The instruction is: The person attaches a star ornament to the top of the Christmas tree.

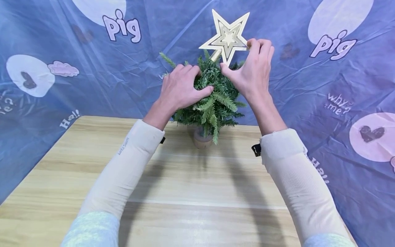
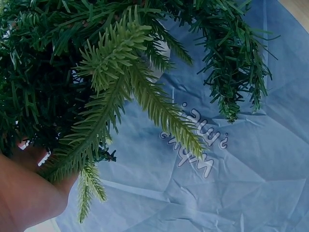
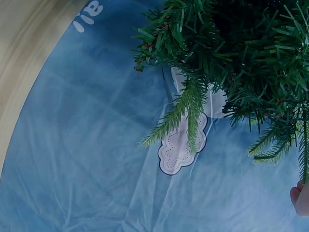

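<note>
A small artificial Christmas tree (image 1: 213,106) stands upright at the back of the table. At its top a gold star tree topper (image 1: 227,37) leans to the right, its stem reaching into the foliage. My right hand (image 1: 254,70) holds the star, thumb at the lower point and fingers at the right point. My left hand (image 1: 180,85) grips the upper left foliage between thumb and fingers; some fingertips are hidden in the needles. In the left wrist view, part of that hand (image 2: 36,198) shows against a green branch (image 2: 96,121). The right wrist view shows tree branches (image 3: 251,63) and a fingertip (image 3: 300,198).
The tree's round base (image 1: 202,139) rests on a light wooden table (image 1: 197,192). Behind and beside the table hangs a creased blue cloth (image 1: 172,27) printed with words and shapes. Both sleeves are pale, with dark straps at the wrists.
</note>
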The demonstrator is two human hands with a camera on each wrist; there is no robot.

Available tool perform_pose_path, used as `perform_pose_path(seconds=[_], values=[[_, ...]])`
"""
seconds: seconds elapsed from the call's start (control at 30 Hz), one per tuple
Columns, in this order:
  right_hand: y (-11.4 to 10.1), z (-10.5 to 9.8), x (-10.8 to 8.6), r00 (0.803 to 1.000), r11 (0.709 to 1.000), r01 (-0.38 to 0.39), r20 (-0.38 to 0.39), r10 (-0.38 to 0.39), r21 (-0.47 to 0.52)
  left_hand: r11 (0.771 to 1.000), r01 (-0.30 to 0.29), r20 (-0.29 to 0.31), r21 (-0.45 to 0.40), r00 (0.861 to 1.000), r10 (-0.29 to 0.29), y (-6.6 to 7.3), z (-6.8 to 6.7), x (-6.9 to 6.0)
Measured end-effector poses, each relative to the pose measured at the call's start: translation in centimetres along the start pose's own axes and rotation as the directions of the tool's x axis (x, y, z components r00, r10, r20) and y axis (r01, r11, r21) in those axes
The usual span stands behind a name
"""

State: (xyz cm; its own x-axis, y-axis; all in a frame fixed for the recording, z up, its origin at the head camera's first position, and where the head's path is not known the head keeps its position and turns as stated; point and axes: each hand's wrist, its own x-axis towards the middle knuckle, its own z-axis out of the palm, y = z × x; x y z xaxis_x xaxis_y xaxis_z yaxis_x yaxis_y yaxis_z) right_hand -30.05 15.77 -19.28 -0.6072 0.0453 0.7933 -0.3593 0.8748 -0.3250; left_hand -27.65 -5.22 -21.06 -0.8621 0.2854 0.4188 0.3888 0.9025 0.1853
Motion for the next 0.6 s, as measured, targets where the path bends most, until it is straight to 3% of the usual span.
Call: perform_pose_path(seconds=[0.6], values=[[0.00,-0.32,-0.15,0.997,0.997,0.076,-0.009,-0.076,-0.022,1.000,-0.003,-0.009,0.000,1.000,0.003,0.06,0.14,-0.11]])
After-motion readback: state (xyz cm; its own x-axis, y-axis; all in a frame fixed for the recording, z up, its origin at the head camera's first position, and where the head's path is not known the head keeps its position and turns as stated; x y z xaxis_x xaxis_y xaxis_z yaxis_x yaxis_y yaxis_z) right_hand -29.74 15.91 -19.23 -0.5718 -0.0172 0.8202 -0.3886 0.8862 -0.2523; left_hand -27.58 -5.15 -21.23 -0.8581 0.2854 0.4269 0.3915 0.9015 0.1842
